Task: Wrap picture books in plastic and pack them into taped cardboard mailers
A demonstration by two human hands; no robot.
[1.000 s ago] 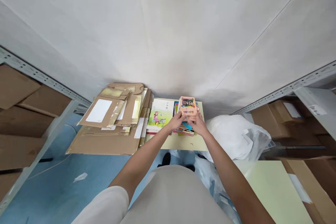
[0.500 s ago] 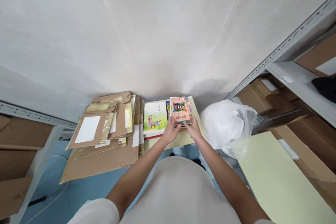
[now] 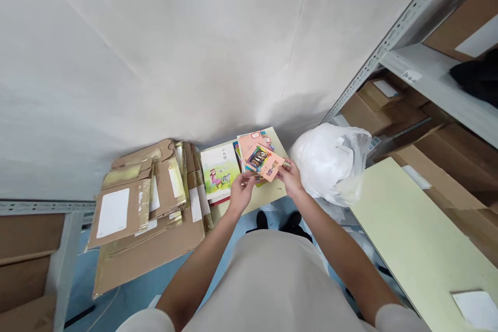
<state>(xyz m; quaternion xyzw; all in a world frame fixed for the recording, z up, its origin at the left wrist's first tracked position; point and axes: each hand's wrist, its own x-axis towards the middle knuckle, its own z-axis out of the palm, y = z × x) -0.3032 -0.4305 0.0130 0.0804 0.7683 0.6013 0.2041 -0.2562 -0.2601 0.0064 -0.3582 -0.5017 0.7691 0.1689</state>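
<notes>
A pink booklet (image 3: 268, 165) with a dark picture on its cover is tilted above a small pile of books. My right hand (image 3: 291, 177) pinches its right corner, thumb on the cover. My left hand (image 3: 241, 191) has its fingers curled by the booklet's lower left edge; what they grip is hidden. Beneath lies another pink cover (image 3: 247, 142) with a red mark, over colourful books. To the left, a white and green picture book (image 3: 220, 171) lies on a thicker stack with a red edge. All rest on a pale yellow-green table (image 3: 278, 140).
Flattened cardboard mailers (image 3: 128, 238) with white labels are piled left. A white plastic bag (image 3: 327, 163) bulges at the right. Beyond it are a pale green tabletop (image 3: 412, 228) with a white paper (image 3: 476, 308) and a metal shelf (image 3: 439, 75) of cartons. A wall stands behind.
The pink booklet has turned and tilted, uncovering another pink cover beneath. My hands have moved apart, the right to the booklet's corner. The view has shifted slightly.
</notes>
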